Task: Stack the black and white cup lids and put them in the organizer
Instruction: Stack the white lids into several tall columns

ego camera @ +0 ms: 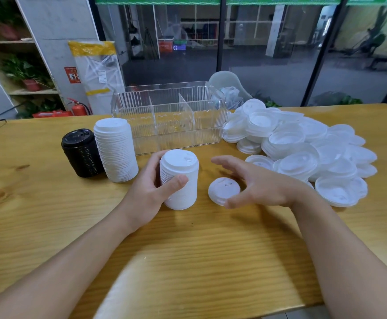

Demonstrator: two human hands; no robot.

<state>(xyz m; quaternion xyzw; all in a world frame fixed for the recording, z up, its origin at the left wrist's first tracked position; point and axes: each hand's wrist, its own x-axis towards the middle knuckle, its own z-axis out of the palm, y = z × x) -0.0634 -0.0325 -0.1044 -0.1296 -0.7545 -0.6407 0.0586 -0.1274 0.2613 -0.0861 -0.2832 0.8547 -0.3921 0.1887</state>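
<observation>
My left hand [150,191] grips a short stack of white lids [180,171] standing on the wooden table [188,249]. My right hand [257,183] hovers open just above a single white lid [221,188] lying flat on the table, fingers spread and not touching it. A taller white lid stack [115,149] and a black lid stack [81,153] stand side by side to the left. Behind them sits the clear ribbed organizer [169,113], its three compartments showing nothing inside. A big heap of loose white lids [303,143] covers the table on the right.
A crumpled clear plastic bag [229,90] lies behind the organizer's right end. Glass partitions run along the back. A shelf with plants and a red fire extinguisher [78,108] stand at the far left. A cable lies at the table's left edge.
</observation>
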